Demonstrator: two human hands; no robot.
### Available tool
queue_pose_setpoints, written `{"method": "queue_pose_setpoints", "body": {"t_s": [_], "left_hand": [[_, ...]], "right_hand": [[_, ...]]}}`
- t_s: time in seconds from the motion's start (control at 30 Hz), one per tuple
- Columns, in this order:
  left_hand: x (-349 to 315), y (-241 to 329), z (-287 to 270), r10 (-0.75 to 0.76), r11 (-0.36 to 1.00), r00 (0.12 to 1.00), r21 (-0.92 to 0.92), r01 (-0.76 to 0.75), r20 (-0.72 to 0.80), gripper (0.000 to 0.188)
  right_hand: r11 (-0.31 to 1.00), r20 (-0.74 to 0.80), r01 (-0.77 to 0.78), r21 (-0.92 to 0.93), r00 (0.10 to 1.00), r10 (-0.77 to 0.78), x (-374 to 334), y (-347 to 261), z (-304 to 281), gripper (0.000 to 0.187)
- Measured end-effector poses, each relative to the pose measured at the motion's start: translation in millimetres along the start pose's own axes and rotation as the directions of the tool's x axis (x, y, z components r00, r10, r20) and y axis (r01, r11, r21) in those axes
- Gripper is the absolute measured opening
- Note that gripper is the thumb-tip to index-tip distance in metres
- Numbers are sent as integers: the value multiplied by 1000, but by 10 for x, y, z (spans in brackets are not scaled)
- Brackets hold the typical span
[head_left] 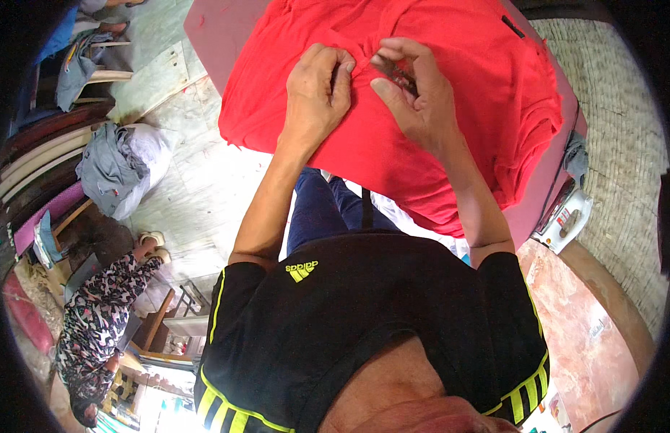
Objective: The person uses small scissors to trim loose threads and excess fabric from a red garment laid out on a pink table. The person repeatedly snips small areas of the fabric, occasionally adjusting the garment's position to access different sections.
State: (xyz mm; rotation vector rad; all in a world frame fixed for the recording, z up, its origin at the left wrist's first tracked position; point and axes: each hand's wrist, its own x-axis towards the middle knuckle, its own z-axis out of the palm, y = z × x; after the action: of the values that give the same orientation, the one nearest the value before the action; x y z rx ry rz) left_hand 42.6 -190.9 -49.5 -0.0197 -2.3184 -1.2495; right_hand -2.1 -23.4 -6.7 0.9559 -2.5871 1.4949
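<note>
A wide piece of red cloth (505,101) lies rumpled over a pinkish table (216,36) in front of me. My left hand (319,90) is closed, pinching a fold of this cloth between thumb and fingers. Just to its right, my right hand (418,90) curls around a small dark metal tool (398,73), whose kind is partly hidden by the fingers. The tool's tip is close to the pinched fold; whether it touches the cloth I cannot tell. Toward the far right of the cloth rests a short black bar-shaped object (513,27).
A white iron (564,220) stands by the table's right edge, near a grey cloth scrap (575,155). Grey garments (112,169) are heaped on a white bundle to the left. At lower left sits another person (97,325) in patterned clothes. Stools (107,75) are at far left.
</note>
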Motion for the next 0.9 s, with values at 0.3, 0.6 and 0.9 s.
{"method": "queue_pose_setpoints", "body": {"t_s": [0.3,0.6,0.9], "left_hand": [[-1,-18,-47,0,998,999,-70,3,49,4],[-252,-95,-510,-182,853,978,-510,108,-98,35],[-15,-92,-150,148,976,987,149,-157,65,19]], "right_hand": [[926,108,135,-354,989,-103,-37,124,17,22],[994,92,-73,-80,992,81,-72,202,-83,26],[978,51,-94,-187,993,105,6,206,29,22]]}}
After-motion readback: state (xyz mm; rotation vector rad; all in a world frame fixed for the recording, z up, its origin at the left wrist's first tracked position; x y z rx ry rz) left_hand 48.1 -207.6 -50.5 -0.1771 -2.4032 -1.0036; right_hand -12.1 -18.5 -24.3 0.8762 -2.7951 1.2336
